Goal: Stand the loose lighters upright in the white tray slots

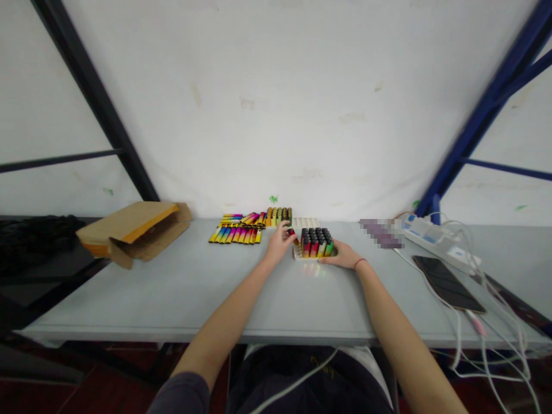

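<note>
A white rack [307, 259] stands on the table in front of me. Rows of lighters [318, 244] with black tops and red, yellow and green bodies stand upright in it; bare slots show at its left end. My left hand [280, 244] pinches one dark-topped lighter [293, 234] at that end, tilted and partly hidden by the fingers. On the rack's right end my right hand [342, 254] is closed, thumb along the front, its other fingers mostly hidden behind the lighters.
Several yellow, pink and blue sticks [235, 234] lie left of the rack. Behind are yellow-and-black upright pieces [279, 215] and another white rack [305, 222]. An opened cardboard box [133, 221] sits left. Right are a phone [448, 282], power strip [440, 241] and cables.
</note>
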Action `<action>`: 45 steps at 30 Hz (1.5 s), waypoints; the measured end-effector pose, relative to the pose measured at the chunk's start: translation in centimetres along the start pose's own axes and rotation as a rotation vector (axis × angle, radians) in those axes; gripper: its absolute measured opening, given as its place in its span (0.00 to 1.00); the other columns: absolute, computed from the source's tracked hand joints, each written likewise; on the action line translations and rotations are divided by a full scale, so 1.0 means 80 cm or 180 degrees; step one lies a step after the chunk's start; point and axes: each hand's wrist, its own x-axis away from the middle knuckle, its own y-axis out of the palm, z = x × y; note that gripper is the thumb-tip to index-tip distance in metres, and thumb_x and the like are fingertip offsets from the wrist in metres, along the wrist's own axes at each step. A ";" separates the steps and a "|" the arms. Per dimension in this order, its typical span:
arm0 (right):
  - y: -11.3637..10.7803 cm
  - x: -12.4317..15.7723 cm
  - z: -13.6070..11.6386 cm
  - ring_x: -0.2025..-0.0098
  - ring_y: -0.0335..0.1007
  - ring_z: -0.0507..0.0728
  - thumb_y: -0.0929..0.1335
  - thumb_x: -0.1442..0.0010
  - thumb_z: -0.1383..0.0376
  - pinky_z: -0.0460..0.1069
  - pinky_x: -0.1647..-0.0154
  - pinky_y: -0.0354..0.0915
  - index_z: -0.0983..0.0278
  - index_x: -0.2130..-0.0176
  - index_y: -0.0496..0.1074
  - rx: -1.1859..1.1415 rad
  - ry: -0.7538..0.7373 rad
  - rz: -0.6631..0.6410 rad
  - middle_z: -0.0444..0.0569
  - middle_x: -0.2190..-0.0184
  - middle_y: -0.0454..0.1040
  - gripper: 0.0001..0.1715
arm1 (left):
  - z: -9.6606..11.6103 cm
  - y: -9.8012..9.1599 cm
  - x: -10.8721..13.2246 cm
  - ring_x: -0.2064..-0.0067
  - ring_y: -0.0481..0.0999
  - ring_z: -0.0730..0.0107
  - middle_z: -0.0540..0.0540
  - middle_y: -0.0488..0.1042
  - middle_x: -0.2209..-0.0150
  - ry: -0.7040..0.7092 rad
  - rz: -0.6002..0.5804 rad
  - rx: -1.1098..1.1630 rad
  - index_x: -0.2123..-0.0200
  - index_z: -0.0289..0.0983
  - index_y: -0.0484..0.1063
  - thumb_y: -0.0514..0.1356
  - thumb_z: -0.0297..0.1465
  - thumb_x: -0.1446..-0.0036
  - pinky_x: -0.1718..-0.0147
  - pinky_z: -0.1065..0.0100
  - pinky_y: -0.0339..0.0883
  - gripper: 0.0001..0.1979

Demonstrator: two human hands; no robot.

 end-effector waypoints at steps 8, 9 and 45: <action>0.002 0.001 0.001 0.44 0.75 0.67 0.77 0.52 0.49 0.61 0.39 0.68 0.61 0.44 0.73 0.0032 -0.0009 0.0018 0.53 0.44 0.78 0.39 | 0.004 -0.002 0.001 0.49 0.79 0.62 0.44 0.79 0.49 0.0438 -0.0371 -0.0562 0.49 0.40 0.73 0.59 0.28 0.37 0.43 0.59 0.70 0.13; 0.002 0.001 0.001 0.44 0.74 0.67 0.77 0.51 0.49 0.61 0.39 0.68 0.61 0.44 0.73 0.0020 -0.0023 0.0017 0.53 0.44 0.78 0.39 | 0.006 -0.002 0.002 0.47 0.77 0.62 0.43 0.78 0.47 0.0557 -0.0430 -0.0653 0.48 0.40 0.74 0.58 0.28 0.37 0.42 0.59 0.68 0.14; 0.003 -0.001 0.007 0.49 0.76 0.68 0.77 0.54 0.43 0.61 0.43 0.70 0.61 0.49 0.75 -0.0002 -0.0071 0.0021 0.55 0.49 0.80 0.39 | 0.012 -0.041 -0.011 0.69 0.72 0.73 0.51 0.71 0.67 -0.1521 0.0514 0.0258 0.53 0.39 0.66 0.55 0.26 0.39 0.73 0.73 0.67 0.11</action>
